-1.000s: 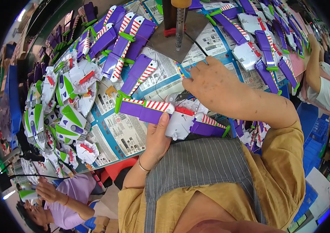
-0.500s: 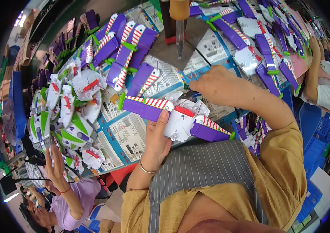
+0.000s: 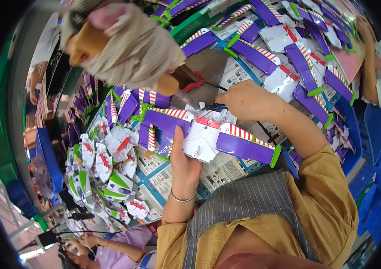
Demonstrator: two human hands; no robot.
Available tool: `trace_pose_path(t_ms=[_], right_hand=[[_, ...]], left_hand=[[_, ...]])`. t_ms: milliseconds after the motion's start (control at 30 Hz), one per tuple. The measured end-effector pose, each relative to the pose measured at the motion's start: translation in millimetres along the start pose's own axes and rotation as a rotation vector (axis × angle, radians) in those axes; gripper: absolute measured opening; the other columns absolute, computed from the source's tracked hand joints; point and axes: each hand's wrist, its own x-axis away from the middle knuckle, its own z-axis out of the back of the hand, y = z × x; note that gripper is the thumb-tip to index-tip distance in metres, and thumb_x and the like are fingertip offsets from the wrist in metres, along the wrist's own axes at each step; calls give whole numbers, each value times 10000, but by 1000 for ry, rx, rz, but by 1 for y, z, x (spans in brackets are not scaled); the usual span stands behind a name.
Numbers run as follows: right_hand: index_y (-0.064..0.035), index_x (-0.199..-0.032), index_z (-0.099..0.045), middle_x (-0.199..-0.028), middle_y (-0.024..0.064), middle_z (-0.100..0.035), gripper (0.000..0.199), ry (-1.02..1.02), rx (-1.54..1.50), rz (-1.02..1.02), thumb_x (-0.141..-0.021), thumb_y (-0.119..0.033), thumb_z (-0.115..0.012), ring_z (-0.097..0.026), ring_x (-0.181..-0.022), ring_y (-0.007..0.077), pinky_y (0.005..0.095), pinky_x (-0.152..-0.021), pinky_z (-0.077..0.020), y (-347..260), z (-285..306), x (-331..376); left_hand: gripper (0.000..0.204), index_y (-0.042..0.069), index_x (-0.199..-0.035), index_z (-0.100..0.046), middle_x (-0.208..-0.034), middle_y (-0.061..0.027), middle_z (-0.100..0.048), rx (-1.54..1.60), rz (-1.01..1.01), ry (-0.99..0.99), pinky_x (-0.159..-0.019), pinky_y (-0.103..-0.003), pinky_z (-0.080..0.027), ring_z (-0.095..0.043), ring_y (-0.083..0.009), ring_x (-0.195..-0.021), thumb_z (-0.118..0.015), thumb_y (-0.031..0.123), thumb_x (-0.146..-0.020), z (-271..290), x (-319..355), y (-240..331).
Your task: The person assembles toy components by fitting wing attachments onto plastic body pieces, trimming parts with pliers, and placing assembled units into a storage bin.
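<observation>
My left hand (image 3: 185, 168) holds a toy wing pack with a white body (image 3: 200, 144) and a red strip along its top. Purple wings (image 3: 246, 147) edged with red-and-white stripes and green tips spread out from both sides. My left thumb lies on the white body and the fingers are behind it. Above the pack, my right hand (image 3: 249, 101) is closed, partly around a small dark blue hand tool (image 3: 217, 107) whose kind is mostly hidden. A cloth-wrapped power screwdriver (image 3: 132, 49) hangs large at the upper left, its tip pointing toward the pack.
White, green and red toy body parts (image 3: 105, 175) are heaped at the left. Several more wing packs (image 3: 304, 67) lie at the upper right. Printed cardboard sheets (image 3: 163, 184) cover the table. A co-worker's arm (image 3: 118, 246) shows at the lower left, another person's arm (image 3: 369, 67) at the right.
The view has shifted. The screwdriver now looms larger at the upper left, its wrapped body in sight. The wing pack has tilted in my left hand; my right hand stays closed above it.
</observation>
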Motion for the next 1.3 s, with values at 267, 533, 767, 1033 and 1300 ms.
trace_pose_path(t_ms=[267, 533, 767, 1033, 1300], right_hand=[[-34, -953, -610, -700, 192, -618, 273, -57, -101, -43, -699, -30, -512, -628, -712, 352, 450, -644, -475, 9, 2, -2], [-29, -945, -612, -707, 204, -619, 267, -90, -106, -41, -694, -35, -521, -628, -715, 356, 455, -641, -474, 7, 2, -3], [-29, -945, -612, -706, 201, -620, 280, -74, -105, -34, -674, -30, -541, -629, -720, 357, 452, -636, -476, 7, 3, -2], [-35, -968, -609, -711, 194, -624, 300, -81, -97, -41, -676, -26, -545, -632, -720, 348, 440, -641, -482, 6, 6, -2], [-46, -965, -611, -710, 193, -624, 285, -67, -78, -44, -692, -37, -530, -632, -720, 346, 439, -638, -480, 5, 4, -1]], left_hand=[[422, 33, -1205, -487, -1166, -150, -573, -38, 40, 0, -920, -448, -458, -569, -297, -1062, -463, 356, -934, -8, -5, 3], [456, 52, -1267, -419, -1221, -127, -534, -77, 49, -49, -949, -428, -434, -540, -276, -1110, -452, 366, -939, -9, 2, 3], [383, 50, -1183, -506, -1143, -138, -588, -4, 34, -5, -902, -440, -472, -584, -282, -1040, -473, 338, -933, -14, 2, 2], [360, 58, -1182, -517, -1139, -112, -596, 10, 43, -5, -890, -434, -484, -589, -262, -1035, -485, 315, -932, -22, 7, 3], [442, 60, -1262, -423, -1222, -128, -530, -36, 47, -22, -959, -425, -426, -526, -269, -1127, -474, 351, -933, -13, 4, 2]])
